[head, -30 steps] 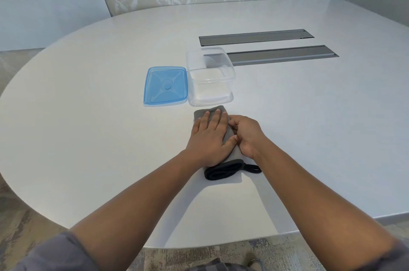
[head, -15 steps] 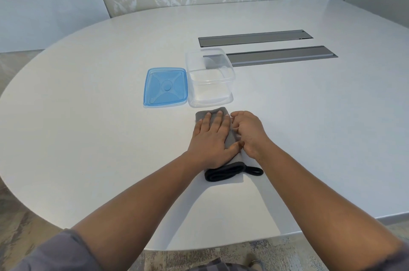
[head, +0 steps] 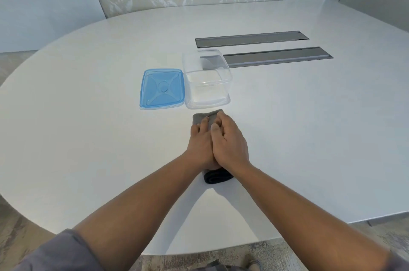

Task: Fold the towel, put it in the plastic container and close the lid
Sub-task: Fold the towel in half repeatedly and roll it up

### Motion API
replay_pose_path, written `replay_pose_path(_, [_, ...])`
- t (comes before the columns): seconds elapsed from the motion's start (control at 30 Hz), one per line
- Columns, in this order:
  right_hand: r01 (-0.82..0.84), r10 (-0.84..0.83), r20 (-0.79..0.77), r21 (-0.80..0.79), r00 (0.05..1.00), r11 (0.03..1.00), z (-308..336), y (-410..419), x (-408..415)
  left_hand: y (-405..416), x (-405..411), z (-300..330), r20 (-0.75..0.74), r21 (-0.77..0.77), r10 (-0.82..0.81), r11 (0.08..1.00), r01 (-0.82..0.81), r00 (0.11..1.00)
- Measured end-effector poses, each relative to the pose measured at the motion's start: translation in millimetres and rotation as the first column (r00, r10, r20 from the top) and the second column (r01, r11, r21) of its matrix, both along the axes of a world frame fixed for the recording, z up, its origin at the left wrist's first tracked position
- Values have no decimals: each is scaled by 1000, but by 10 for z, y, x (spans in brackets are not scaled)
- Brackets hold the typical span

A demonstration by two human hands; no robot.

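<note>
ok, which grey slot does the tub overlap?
The nearer slot: its left end shows through the clear tub. The farther slot lies clear of it.

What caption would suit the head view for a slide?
Both hands, left and right, press a folded grey towel flat before the open clear container and its blue lid.

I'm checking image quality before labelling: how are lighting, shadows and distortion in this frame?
Head view: soft, even light; faint shadows under the forearms on the table. Wide-angle lens bows the table's edge. The clear container has low contrast against the white top, the blue lid stands out. The towel is mostly hidden under the left hand and right hand.
</note>
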State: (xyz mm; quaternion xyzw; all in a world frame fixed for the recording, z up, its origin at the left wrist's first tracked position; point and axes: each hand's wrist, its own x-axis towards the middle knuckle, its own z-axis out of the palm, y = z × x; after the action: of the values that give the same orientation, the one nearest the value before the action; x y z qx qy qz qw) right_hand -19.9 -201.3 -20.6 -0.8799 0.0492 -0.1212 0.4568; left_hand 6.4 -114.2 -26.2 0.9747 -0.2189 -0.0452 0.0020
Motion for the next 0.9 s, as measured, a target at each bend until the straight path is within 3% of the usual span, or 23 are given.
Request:
replay_pose_path(0.07, [-2, 5, -23, 120, 1000, 993, -30, -41, -15, 5, 48, 34, 23, -11, -25, 1000, 25, 999])
replay_pose_path(0.17, [-31, 32, -5, 138, 999, 990, -71, -69, -14, 33, 165, 98, 33, -103, -31, 994, 34, 999])
replay_pose_path(0.4, [-218, 177, -172, -263, 969, 940, -181, -250, 79, 86, 343, -76, -76, -278, 43, 958, -63, 996])
replay_pose_path(0.57, [-271, 176, -268, -377, 947, 886, -201, -297, 71, 201, 356, -266, -23, -507, 172, 847, -160, 985])
replay_pose_path(0.63, [-270, 169, -274, -393, 947, 879, -203, -296, 75, 187, 299, -238, -117, -676, 305, 673, -300, 945])
replay_pose_path(0.73, [-266, 160, -276, -406, 948, 875, -203, -295, 81, 129, 169, -44, -371, -822, 378, 293, -489, 848])
replay_pose_path(0.9, [-242, 160, -248, -347, 955, 906, -205, -297, 86, 105, 117, 144, -674, -732, 267, -121, -670, 688])
